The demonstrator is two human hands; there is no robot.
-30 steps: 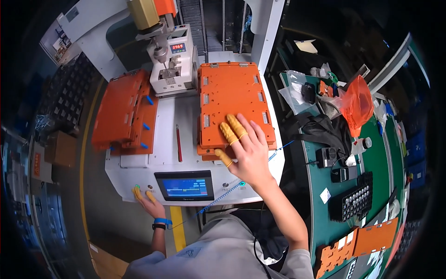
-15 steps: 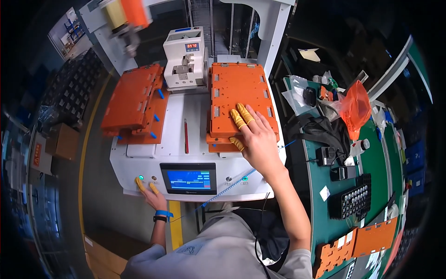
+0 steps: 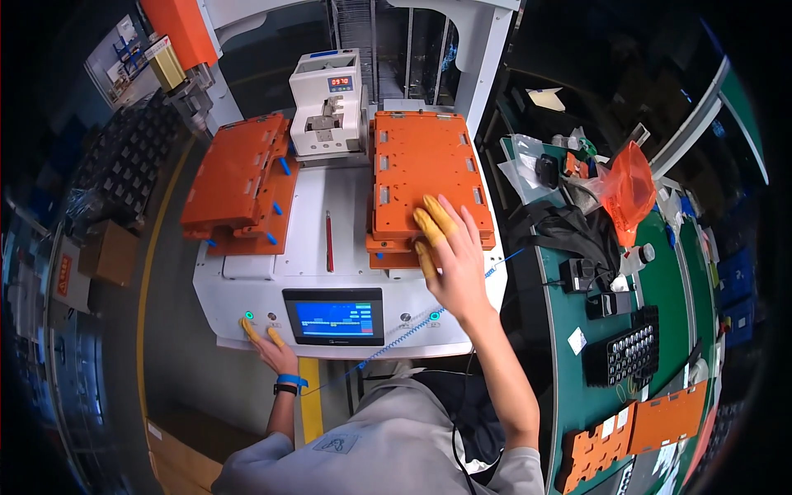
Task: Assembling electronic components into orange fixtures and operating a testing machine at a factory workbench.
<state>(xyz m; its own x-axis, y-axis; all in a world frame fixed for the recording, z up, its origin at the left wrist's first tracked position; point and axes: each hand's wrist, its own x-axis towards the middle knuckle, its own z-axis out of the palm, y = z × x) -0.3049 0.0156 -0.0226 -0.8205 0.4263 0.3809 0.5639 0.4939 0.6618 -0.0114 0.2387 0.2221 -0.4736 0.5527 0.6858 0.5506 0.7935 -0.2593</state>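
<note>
My right hand (image 3: 455,268), with yellow finger cots on some fingers, is at the near part of the right orange fixture plate (image 3: 422,157). Its fingers are stretched and apart, holding nothing; whether the fingertips touch the plate I cannot tell. At the machine's front left, my left hand (image 3: 274,350) is open too, a yellow-covered fingertip just below the green-lit button (image 3: 249,315). A blue strap and a dark band circle that wrist. The left orange fixture (image 3: 235,177) stands opposite, with blue pegs at its side.
Between the fixtures stand a white screw feeder (image 3: 327,103) and a red pen-like tool (image 3: 329,239). A touch screen (image 3: 334,317) fills the front panel's middle. The machine's tool head (image 3: 186,91) hangs above the left fixture. To the right, a green bench (image 3: 549,305) carries bags, cables and a black tray (image 3: 620,351).
The tool head has moved left and is sharper now. My right hand has drawn slightly back toward me over the plate. My left hand stays by the button.
</note>
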